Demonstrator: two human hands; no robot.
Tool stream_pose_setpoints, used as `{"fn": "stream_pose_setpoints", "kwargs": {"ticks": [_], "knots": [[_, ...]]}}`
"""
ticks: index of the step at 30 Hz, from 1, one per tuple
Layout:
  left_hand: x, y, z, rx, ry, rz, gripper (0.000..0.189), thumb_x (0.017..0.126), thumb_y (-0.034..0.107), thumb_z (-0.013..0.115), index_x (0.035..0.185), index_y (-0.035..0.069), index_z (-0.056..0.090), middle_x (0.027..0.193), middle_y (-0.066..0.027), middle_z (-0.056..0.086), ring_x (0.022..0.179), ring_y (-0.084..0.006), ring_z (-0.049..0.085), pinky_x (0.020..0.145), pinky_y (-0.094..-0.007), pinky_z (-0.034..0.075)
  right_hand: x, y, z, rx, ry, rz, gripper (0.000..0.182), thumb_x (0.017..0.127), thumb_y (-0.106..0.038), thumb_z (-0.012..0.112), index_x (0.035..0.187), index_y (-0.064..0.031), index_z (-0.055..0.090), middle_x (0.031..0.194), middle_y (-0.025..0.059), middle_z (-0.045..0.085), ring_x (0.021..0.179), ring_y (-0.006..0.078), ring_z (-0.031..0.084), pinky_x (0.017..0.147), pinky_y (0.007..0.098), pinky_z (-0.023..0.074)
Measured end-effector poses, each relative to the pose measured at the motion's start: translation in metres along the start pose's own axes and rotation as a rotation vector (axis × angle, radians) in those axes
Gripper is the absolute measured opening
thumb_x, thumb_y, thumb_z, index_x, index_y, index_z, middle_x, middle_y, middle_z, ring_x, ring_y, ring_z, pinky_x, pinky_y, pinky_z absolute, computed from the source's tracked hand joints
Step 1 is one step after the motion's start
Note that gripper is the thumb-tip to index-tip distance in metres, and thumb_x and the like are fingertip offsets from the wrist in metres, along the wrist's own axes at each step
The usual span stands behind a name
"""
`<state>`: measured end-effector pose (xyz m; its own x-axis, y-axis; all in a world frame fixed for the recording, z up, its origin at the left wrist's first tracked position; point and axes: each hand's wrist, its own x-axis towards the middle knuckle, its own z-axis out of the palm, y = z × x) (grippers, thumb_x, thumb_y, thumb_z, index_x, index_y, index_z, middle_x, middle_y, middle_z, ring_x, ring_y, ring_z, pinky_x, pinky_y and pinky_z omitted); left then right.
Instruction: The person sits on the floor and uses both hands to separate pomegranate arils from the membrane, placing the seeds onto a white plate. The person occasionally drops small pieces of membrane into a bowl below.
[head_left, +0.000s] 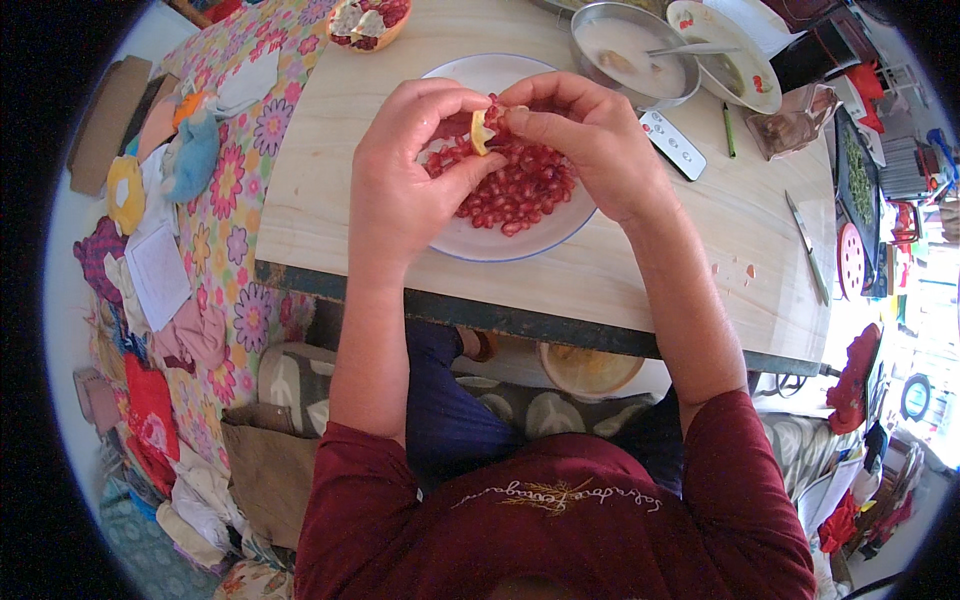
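Both hands hold a small piece of pomegranate (481, 132) with pale yellow rind and some red seeds on it. My left hand (409, 161) grips its left side between thumb and fingers. My right hand (589, 135) has thumb and fingertips on the seeds at its right side. Beneath the hands, loose red pomegranate seeds (517, 191) lie heaped on a white plate with a blue rim (495, 251). A larger opened pomegranate part (367, 26), with seeds and white membrane showing, rests at the table's far left.
Beyond my right hand stand a metal bowl (634, 56) of cloudy liquid with a spoon and a patterned dish (750, 82). A white remote control (673, 145), a green pen (728, 131) and a knife (808, 251) lie to the right. A basin (592, 371) sits below the table edge.
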<state>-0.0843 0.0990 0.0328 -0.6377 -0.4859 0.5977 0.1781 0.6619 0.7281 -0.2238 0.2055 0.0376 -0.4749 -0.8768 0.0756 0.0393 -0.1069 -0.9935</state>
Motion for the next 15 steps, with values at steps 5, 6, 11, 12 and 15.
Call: {"fn": "stream_pose_setpoints", "kwargs": {"ticks": [5,6,11,12,15], "knots": [[0.0004,-0.0004,0.0004,0.004,0.011,-0.018,0.041,0.059,-0.003,0.076,0.097,0.006,0.061,0.099,-0.0086,0.058,0.089,-0.0232,0.060,0.077,-0.0302,0.051,-0.0001,-0.0014,0.0015,0.064,0.003,-0.001,0.023,0.080,-0.014,0.068,0.096,0.0021,0.065,0.085,0.0061,0.066,0.074,0.0093,0.060,0.067,0.0233,0.0500],[0.0007,-0.0001,0.0003,0.038,0.005,-0.001,0.041,0.059,-0.003,0.076,0.097,0.006,0.061,0.099,-0.0087,0.058,0.089,-0.0233,0.061,0.077,-0.0303,0.051,-0.0007,-0.0026,0.0027,0.021,0.003,0.000,0.023,0.080,-0.013,0.068,0.097,0.0024,0.064,0.086,0.0064,0.066,0.075,0.0095,0.061,0.067,0.0235,0.0501],[-0.0011,0.0026,0.0025,0.109,0.006,0.033,0.041,0.059,-0.003,0.076,0.097,0.006,0.061,0.100,-0.0090,0.058,0.088,-0.0234,0.061,0.076,-0.0304,0.052,-0.0025,-0.0043,0.0033,-0.058,-0.003,-0.005,0.027,0.080,-0.014,0.067,0.100,0.0036,0.063,0.089,0.0077,0.066,0.079,0.0106,0.061,0.072,0.0242,0.0500],[-0.0004,0.0025,0.0018,0.115,0.009,0.038,0.041,0.060,-0.003,0.076,0.097,0.006,0.061,0.100,-0.0089,0.058,0.088,-0.0231,0.061,0.076,-0.0302,0.052,-0.0016,-0.0025,0.0021,-0.046,-0.007,-0.021,0.028,0.080,-0.014,0.067,0.101,0.0037,0.063,0.089,0.0081,0.066,0.080,0.0109,0.061,0.073,0.0243,0.0500],[0.0006,0.0022,0.0011,0.078,0.040,0.016,0.039,0.061,-0.002,0.076,0.097,0.005,0.060,0.100,-0.0085,0.058,0.087,-0.0214,0.062,0.075,-0.0291,0.052,0.0001,0.0010,-0.0003,0.001,-0.021,-0.053,0.030,0.081,-0.014,0.066,0.104,0.0040,0.062,0.090,0.0090,0.066,0.081,0.0112,0.061,0.074,0.0245,0.0500]]}}
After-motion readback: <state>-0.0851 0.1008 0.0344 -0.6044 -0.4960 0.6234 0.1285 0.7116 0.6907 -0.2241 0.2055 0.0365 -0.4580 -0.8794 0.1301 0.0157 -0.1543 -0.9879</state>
